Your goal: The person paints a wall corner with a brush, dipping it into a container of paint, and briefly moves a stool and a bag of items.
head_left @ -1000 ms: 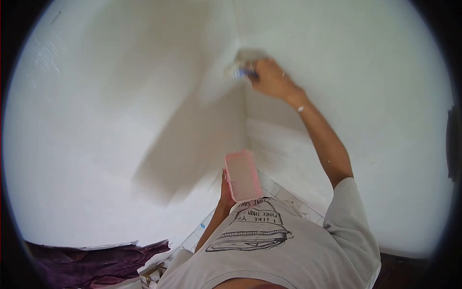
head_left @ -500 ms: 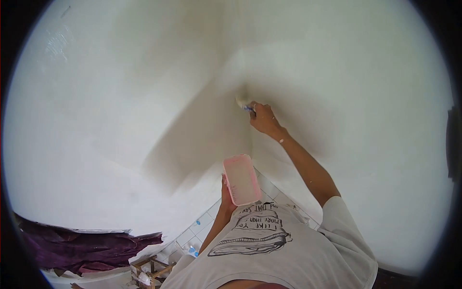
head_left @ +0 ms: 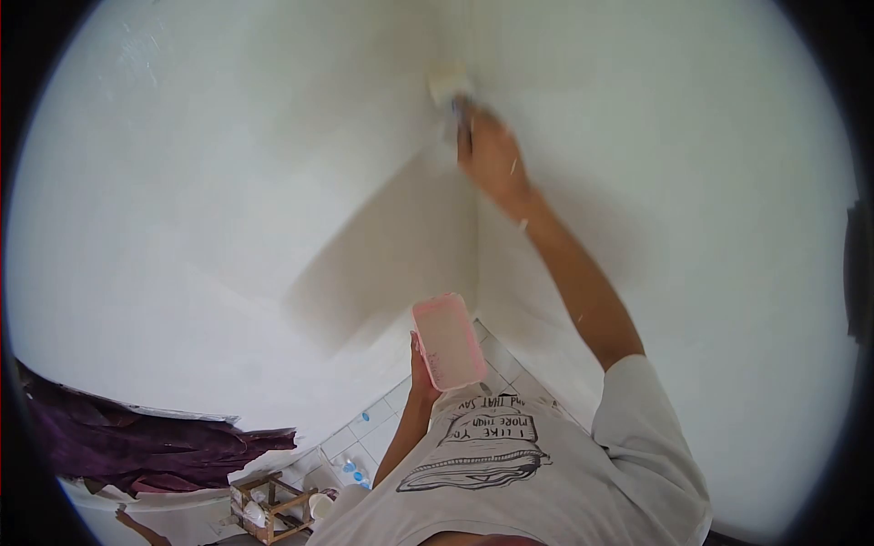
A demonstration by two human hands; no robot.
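Right grip [head_left: 493, 153]: closed around the handle of a flat brush with pale cream bristles [head_left: 451, 86], high above the pink container; the brush is blurred, and contact between bristles and wall cannot be told. Left grip [head_left: 421, 371]: holding the rectangular pink plastic container [head_left: 448, 342] from its left side, the open top showing a pale filling. Beyond the container, 2 smooth white walls [head_left: 200, 237] meet in a vertical corner [head_left: 476, 246], with soft shadows on both. Beside and below the container: white square floor tiles [head_left: 393, 411] and the grey-white printed T-shirt [head_left: 546, 482] of the person. Lower left of the container: a brown wooden stool-like frame [head_left: 273, 510]; farther left, crumpled dark purple cloth [head_left: 146, 450].
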